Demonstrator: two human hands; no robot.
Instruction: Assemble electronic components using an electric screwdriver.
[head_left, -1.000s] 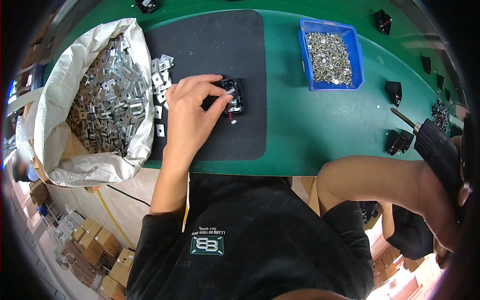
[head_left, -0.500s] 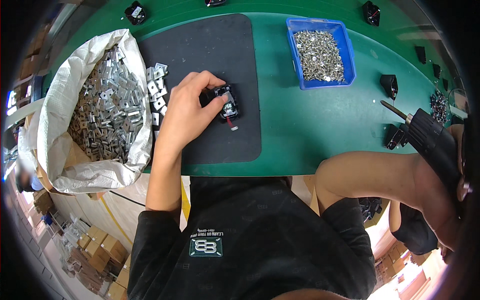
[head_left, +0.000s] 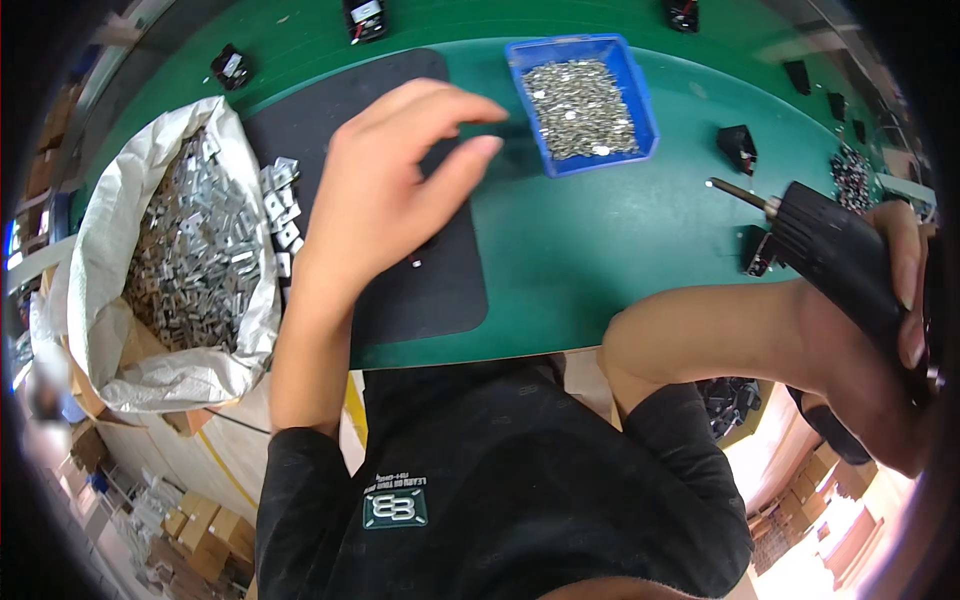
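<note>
My left hand (head_left: 400, 180) is raised over the black mat (head_left: 440, 310), thumb and fingers apart and holding nothing. Its fingertips point toward a blue tray (head_left: 645, 130) full of small metal screws (head_left: 580, 110). Beneath the hand, the small black housing is hidden, except for a tiny pale bit that shows beside the wrist. At the far right, my right hand (head_left: 905, 270) grips a black electric screwdriver (head_left: 835, 250). The bit points up and left over the green table, with a small bright spot at its tip.
On the left stands a white woven sack (head_left: 95, 290) of metal clips (head_left: 200, 240), with loose square plates (head_left: 282, 205) beside it. Black housings (head_left: 737, 148) lie at the right, near a pile of small dark parts (head_left: 851, 178). More black units (head_left: 365, 18) sit along the far side.
My left hand has let go of the black housing and lifted above it, fingers spread. The view has shifted, so the table's things appear further left. The screwdriver remains in my right hand.
</note>
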